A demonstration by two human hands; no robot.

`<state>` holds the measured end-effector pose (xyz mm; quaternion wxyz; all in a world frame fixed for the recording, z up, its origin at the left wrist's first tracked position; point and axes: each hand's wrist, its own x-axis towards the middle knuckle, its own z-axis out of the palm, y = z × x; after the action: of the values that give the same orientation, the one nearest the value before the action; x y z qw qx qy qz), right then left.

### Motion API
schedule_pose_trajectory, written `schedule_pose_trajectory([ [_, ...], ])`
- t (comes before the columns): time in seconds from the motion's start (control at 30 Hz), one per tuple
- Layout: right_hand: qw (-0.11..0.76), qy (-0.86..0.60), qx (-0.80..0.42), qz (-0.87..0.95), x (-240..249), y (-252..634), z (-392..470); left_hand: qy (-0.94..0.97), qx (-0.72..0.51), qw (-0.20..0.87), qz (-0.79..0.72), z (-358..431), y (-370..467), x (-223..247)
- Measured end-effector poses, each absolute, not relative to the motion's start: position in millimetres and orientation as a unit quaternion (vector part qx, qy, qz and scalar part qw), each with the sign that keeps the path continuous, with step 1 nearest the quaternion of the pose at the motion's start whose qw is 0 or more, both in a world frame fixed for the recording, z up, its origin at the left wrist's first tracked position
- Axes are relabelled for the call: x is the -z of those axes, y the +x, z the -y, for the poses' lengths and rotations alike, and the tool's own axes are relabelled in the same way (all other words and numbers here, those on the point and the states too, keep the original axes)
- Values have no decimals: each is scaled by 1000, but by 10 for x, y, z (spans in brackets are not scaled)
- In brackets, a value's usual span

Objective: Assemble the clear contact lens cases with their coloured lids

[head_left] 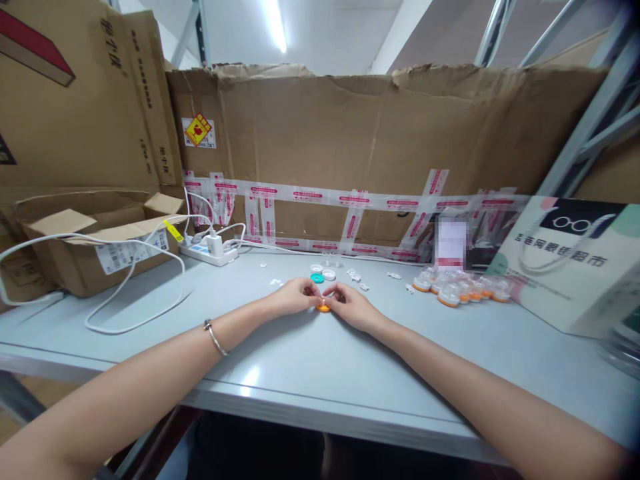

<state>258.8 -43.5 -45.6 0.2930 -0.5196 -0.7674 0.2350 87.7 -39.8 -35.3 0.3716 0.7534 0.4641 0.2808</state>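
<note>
My left hand [293, 295] and my right hand [353, 305] meet at the middle of the grey table [280, 360], fingertips pinched together on a small orange round cap [323, 307] that rests on the tabletop. Just beyond my fingers lie a teal round cap [317, 278] and two white caps [329, 273]. A cluster of clear small cases with orange bases [460, 291] sits to the right. Small clear plastic bits [356, 275] are scattered behind my hands. A metal bracelet is on my left wrist.
A taped cardboard wall [380, 147] closes the back. An open cardboard box [95, 247] stands at the left, with a white power strip [207, 252] and a looping white cable [135, 313]. A paper shopping bag [575, 267] lies at the right.
</note>
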Motion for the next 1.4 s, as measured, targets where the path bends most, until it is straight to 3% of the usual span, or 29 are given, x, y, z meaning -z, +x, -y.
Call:
schedule_pose_trajectory([
  [1.23,265,-536,-236,766,361,2557,518,784,-263,325,-460,462,887,314],
  [1.4,304,-528,-273,744,422,2573,472,802,-243,305,-453,403,733,109],
])
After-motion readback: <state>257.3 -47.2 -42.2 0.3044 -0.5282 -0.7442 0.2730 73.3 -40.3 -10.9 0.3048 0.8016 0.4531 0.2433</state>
